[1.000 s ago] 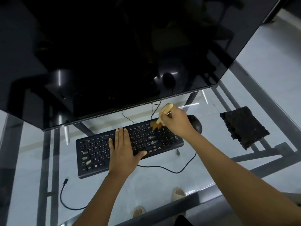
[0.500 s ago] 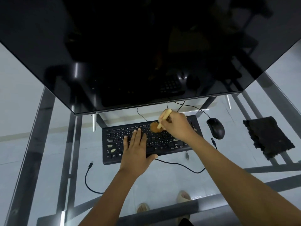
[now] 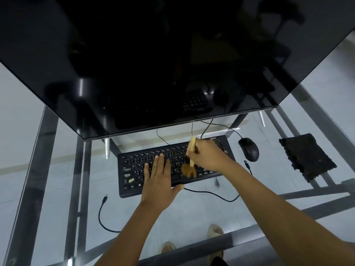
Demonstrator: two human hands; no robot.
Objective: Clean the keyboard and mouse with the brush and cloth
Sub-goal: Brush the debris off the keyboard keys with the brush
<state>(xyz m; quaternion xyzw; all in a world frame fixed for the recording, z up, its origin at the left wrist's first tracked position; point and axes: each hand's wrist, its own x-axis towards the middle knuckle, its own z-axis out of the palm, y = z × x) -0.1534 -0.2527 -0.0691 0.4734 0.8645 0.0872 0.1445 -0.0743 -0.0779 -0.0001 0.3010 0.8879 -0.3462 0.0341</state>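
Nearest, the left hand (image 3: 158, 182) lies flat with straight fingers pressed on the middle of the black rectangular keyboard (image 3: 134, 169), which sits on the clear glass table (image 3: 57, 189). Just beyond, the right hand (image 3: 208, 155) has its grip clamped round the pale wooden handle of the small brown-bristled brush (image 3: 190, 166), bristles on the keys. Farther right lie the black computer mouse (image 3: 249, 149) and the dark, rough-textured square cloth (image 3: 307, 157), under the black glossy monitor (image 3: 153, 64).
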